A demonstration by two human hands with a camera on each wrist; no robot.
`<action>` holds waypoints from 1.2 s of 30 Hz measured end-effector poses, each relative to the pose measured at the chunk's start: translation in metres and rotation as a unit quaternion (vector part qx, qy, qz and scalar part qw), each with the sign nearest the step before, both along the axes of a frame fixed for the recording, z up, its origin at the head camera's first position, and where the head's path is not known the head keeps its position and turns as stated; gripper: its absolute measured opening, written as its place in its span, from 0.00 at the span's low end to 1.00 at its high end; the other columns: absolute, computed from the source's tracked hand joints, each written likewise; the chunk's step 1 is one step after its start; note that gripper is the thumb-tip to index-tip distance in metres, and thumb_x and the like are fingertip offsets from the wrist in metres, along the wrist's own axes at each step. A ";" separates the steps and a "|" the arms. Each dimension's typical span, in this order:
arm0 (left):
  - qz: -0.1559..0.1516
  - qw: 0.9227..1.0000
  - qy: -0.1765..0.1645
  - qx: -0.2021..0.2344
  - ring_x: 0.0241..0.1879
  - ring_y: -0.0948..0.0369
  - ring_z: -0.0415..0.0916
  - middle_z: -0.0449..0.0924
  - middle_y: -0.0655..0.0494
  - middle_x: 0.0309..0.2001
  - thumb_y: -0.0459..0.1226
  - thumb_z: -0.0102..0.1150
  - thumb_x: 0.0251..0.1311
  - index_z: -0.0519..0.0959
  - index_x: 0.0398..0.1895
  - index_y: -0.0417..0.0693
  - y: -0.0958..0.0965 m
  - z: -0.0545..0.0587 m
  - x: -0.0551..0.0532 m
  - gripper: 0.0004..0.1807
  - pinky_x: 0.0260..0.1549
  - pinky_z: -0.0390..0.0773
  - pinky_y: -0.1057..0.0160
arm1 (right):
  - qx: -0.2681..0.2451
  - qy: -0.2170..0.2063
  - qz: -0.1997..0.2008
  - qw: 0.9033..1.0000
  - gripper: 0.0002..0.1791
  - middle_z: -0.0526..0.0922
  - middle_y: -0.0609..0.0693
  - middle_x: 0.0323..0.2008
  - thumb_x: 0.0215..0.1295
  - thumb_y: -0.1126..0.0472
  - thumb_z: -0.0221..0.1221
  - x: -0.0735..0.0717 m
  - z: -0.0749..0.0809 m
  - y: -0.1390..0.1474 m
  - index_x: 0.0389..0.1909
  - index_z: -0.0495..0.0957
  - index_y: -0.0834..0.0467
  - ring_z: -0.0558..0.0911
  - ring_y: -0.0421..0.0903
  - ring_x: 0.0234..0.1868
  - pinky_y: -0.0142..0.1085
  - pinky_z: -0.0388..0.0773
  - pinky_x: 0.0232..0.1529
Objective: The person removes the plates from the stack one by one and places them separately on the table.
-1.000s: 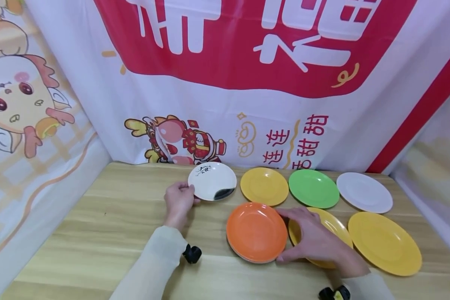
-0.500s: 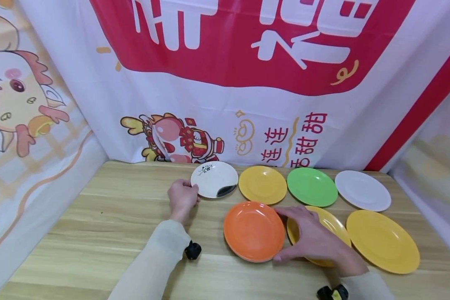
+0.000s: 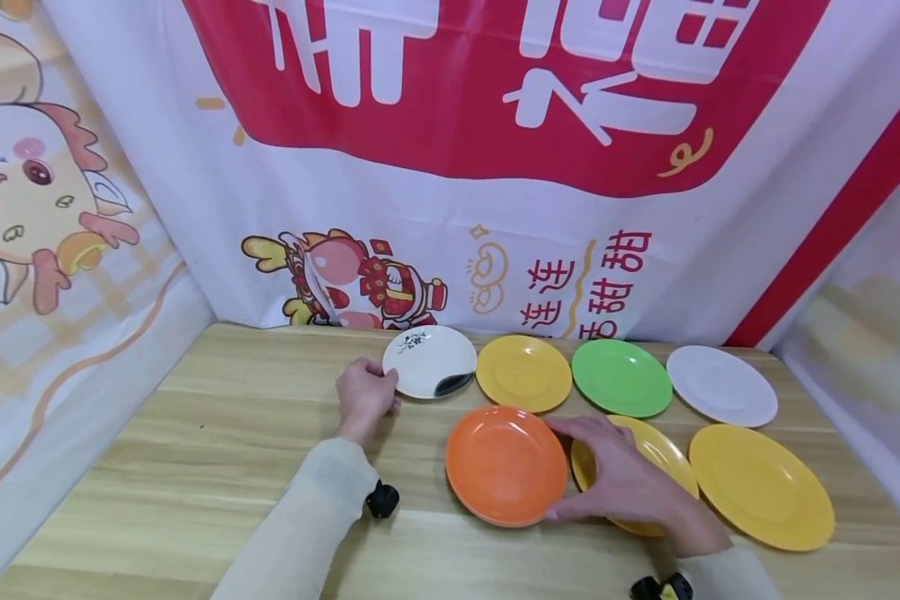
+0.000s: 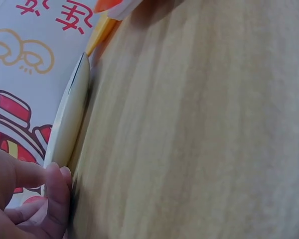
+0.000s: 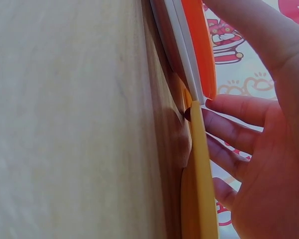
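Note:
In the head view my left hand (image 3: pixel 366 398) pinches the left rim of a white plate (image 3: pixel 429 363) with a dark floral print and a black patch. The left wrist view shows this white plate (image 4: pixel 70 109) edge-on, its rim between thumb and fingers (image 4: pixel 57 199). My right hand (image 3: pixel 621 475) holds the right side of an orange plate (image 3: pixel 506 467), thumb at the near edge and index finger at the far edge. In the right wrist view a white rim (image 5: pixel 182 45) lies beneath the orange plate (image 5: pixel 202 50). The right hand partly covers a yellow plate (image 3: pixel 656 454).
Along the back of the wooden table (image 3: pixel 195 467) stand a yellow plate (image 3: pixel 523 373), a green plate (image 3: pixel 621 377) and a white plate (image 3: pixel 722 386). A yellow oval plate (image 3: pixel 761 487) lies at the right. A printed cloth (image 3: pixel 420 200) hangs behind the table's back edge.
My left hand and the printed white plate have shifted slightly right, closing the gap to the yellow plate. My right hand and the orange plate stay nearly in place.

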State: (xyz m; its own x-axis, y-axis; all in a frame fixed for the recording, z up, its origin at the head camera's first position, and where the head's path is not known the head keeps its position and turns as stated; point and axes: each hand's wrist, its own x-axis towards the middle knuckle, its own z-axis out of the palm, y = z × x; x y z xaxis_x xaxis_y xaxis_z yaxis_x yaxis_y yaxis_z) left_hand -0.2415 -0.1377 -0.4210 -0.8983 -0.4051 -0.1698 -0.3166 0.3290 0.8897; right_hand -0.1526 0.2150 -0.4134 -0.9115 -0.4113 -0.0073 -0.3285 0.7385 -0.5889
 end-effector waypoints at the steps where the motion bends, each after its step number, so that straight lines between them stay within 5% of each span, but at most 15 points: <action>1: 0.003 1.000 -0.003 0.001 0.13 0.65 0.77 0.82 0.50 0.28 0.37 0.61 0.73 0.77 0.49 0.35 -0.001 0.000 0.001 0.12 0.15 0.78 0.69 | 0.000 -0.002 0.000 1.000 0.58 0.81 0.38 0.67 0.36 0.21 0.79 0.000 0.000 0.000 0.73 0.75 0.35 0.72 0.45 0.67 0.53 0.66 0.64; 7: -0.014 0.999 0.015 -0.041 0.08 0.63 0.74 0.77 0.56 0.12 0.43 0.58 0.76 0.77 0.43 0.40 0.003 0.012 0.012 0.13 0.10 0.73 0.66 | 0.001 -0.012 -0.006 1.000 0.58 0.81 0.39 0.67 0.36 0.23 0.80 0.002 -0.001 0.000 0.74 0.74 0.36 0.72 0.46 0.68 0.53 0.67 0.64; 14: -0.131 0.988 0.038 -0.078 0.11 0.57 0.79 0.83 0.48 0.21 0.42 0.60 0.76 0.83 0.36 0.40 0.023 0.027 0.038 0.14 0.11 0.76 0.65 | 0.004 -0.009 -0.005 1.000 0.59 0.81 0.39 0.67 0.36 0.22 0.80 0.002 -0.002 0.000 0.74 0.74 0.36 0.72 0.46 0.67 0.53 0.67 0.64; 18: -0.188 0.979 0.038 -0.063 0.13 0.56 0.79 0.87 0.47 0.26 0.41 0.61 0.77 0.87 0.35 0.40 0.031 0.026 0.054 0.15 0.12 0.75 0.66 | -0.005 -0.003 0.000 1.000 0.59 0.81 0.38 0.66 0.36 0.22 0.79 0.001 -0.002 0.000 0.74 0.74 0.36 0.72 0.45 0.67 0.53 0.66 0.64; 24: -0.234 0.971 0.035 -0.027 0.16 0.57 0.80 0.86 0.50 0.27 0.40 0.61 0.76 0.88 0.39 0.45 0.038 0.018 0.076 0.11 0.13 0.75 0.66 | -0.005 -0.001 0.002 1.000 0.59 0.82 0.38 0.66 0.36 0.22 0.80 -0.001 -0.002 0.000 0.74 0.75 0.37 0.72 0.45 0.67 0.53 0.67 0.65; 31: -0.261 0.965 0.018 -0.023 0.16 0.59 0.79 0.84 0.51 0.24 0.47 0.64 0.75 0.85 0.41 0.46 0.041 0.013 0.090 0.13 0.12 0.77 0.65 | -0.001 -0.005 0.000 1.000 0.59 0.81 0.39 0.67 0.36 0.22 0.79 -0.001 -0.002 0.000 0.74 0.74 0.37 0.72 0.45 0.67 0.53 0.68 0.65; 36: -0.271 0.962 0.017 -0.017 0.14 0.59 0.77 0.81 0.53 0.23 0.43 0.70 0.71 0.81 0.41 0.45 0.042 0.011 0.095 0.11 0.12 0.77 0.64 | 0.002 -0.007 -0.002 1.000 0.59 0.81 0.39 0.67 0.36 0.22 0.79 -0.001 -0.001 0.001 0.74 0.74 0.36 0.72 0.45 0.67 0.53 0.68 0.64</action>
State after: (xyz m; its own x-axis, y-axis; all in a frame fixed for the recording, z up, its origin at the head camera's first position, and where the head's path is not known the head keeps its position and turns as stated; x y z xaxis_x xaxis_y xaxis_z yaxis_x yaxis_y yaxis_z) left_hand -0.1460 -0.0955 -0.4096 -0.9842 0.1187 -0.1311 -0.0611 0.4671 0.8821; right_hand -0.1540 0.2158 -0.4145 -0.9127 -0.4081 -0.0224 -0.3171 0.7416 -0.5912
